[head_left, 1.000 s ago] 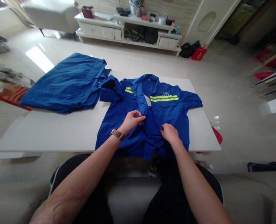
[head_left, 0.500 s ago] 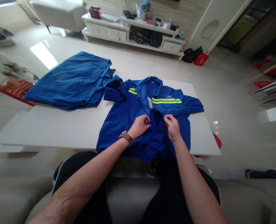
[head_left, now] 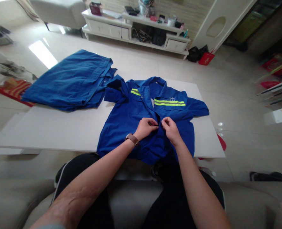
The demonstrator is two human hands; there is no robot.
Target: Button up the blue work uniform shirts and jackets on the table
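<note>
A blue work jacket point(head_left: 128, 124) with yellow-green reflective stripes lies face up on the white table, its collar pointing away from me and its lower edge hanging over the near side. My left hand point(head_left: 146, 128), with a brown-strapped watch at the wrist, pinches the left front edge of the jacket. Close beside it, my right hand point(head_left: 170, 128) pinches the opposite front edge. The two edges almost meet at mid-chest, while the neck stays parted above. Whatever small fastening lies under the fingertips is hidden.
A pile of folded blue clothes point(head_left: 69, 81) covers the far left of the white table point(head_left: 52, 130). Beside it stands a red striped bag point(head_left: 13, 90). A white TV cabinet point(head_left: 107, 30) with small items runs along the wall. A red bag point(head_left: 206, 58) rests on the floor.
Both hands have come closer together, the right moving left and the left slightly right. They have drawn the jacket's front edges toward each other, narrowing the gap.
</note>
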